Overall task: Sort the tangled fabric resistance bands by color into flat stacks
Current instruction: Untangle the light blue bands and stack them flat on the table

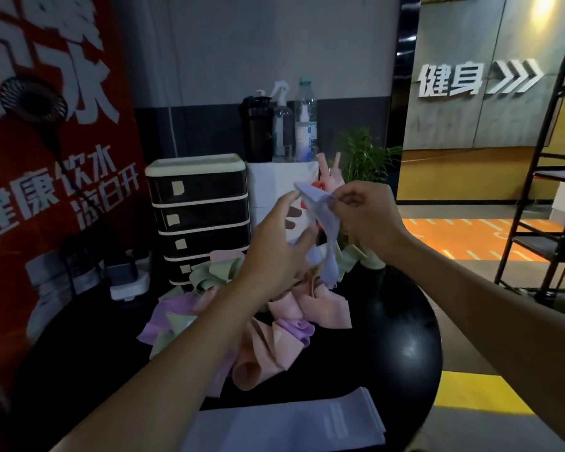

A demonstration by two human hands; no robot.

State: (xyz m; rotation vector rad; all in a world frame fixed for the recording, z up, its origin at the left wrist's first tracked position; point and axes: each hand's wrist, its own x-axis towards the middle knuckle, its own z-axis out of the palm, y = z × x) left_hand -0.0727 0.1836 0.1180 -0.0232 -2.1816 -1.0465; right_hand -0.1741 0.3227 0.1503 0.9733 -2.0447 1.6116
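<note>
Far left: a red banner [46, 164] with white lettering, and a small black fan [33, 99] in front of it. To its right a black drawer unit [199, 216] with pale trim stands at the back of the round black table [405, 337]. Several bottles [281, 125] stand on a white block just beside the unit.

Centre: the tangled pile [274, 308] of pink, purple and green bands lies on the table in front of the drawers, loops twisted through one another. Nearer to me, at the table's front edge, a flat stack [291, 422] of pale lavender bands lies squared up, well apart from the pile.

My left hand [274, 252] is raised above the pile, fingers straight and spread, gripping nothing. Its forefinger reaches up toward the top corner of the pale lavender band [320, 210]; I cannot tell whether it touches.

My right hand [366, 216] is level with it and just to the right. Thumb and curled fingers pinch the band's upper end. The band hangs twisted from that pinch, its lower end dangling over the back of the pile.

Far right: a dark metal rack [552, 190] stands on the floor.
</note>
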